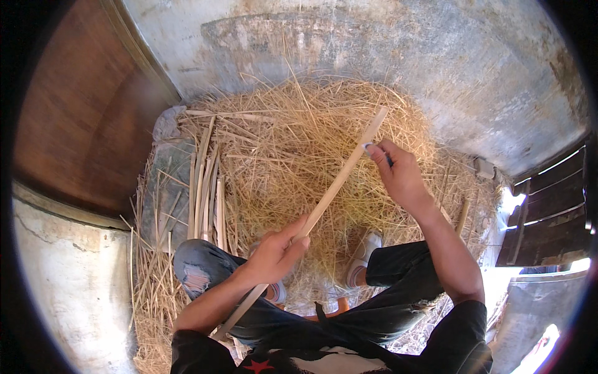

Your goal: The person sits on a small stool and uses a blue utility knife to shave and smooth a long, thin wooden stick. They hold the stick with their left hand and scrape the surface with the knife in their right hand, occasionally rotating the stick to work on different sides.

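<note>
A long, pale bamboo strip (336, 186) slants from beside my left thigh up to the far right, over the straw. My left hand (273, 255) is closed around its lower half, in front of my left knee. Near the strip's upper end, my right hand (400, 174) grips a small knife-like tool (367, 147). Its shiny tip is at the strip's edge, and a dark bit of it shows by the fingers. Most of the tool is hidden in the hand, so its exact kind is unclear.
Loose straw and shavings (280, 149) cover the floor up to the stained wall (374, 43). Several cut strips (202, 181) lie left of my knees, near a grey slab (168, 187). A brown wooden panel (81, 112) stands left; dark slats (548, 206) are at right.
</note>
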The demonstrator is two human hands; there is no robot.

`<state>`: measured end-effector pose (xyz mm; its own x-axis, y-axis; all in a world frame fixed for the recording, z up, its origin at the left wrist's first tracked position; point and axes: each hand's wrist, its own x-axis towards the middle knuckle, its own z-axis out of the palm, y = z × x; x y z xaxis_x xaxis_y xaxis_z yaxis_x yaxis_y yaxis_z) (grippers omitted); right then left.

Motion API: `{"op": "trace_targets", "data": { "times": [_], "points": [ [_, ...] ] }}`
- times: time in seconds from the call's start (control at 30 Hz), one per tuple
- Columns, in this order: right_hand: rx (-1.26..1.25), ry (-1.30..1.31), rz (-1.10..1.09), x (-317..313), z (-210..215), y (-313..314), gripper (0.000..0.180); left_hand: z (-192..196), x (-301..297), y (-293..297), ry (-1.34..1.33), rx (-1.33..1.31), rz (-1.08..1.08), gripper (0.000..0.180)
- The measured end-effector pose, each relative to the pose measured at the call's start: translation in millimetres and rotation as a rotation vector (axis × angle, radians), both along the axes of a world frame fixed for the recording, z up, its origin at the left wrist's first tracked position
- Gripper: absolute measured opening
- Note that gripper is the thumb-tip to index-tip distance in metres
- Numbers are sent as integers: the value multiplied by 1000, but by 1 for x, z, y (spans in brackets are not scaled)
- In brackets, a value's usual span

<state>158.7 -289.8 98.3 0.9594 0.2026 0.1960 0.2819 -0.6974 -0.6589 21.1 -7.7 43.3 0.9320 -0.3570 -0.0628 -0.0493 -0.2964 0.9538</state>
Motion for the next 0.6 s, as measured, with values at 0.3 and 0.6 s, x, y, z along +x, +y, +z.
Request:
{"op": "trace_targets", "data": {
  "times": [0.3,0.6],
  "points": [
    [-123,201,79,-27,-8,25,33,-1,-1,4,1,-57,41,52],
    [-156,78,-54,2,1,20,25,-5,0,8,-37,-54,72,49]
  ]
}}
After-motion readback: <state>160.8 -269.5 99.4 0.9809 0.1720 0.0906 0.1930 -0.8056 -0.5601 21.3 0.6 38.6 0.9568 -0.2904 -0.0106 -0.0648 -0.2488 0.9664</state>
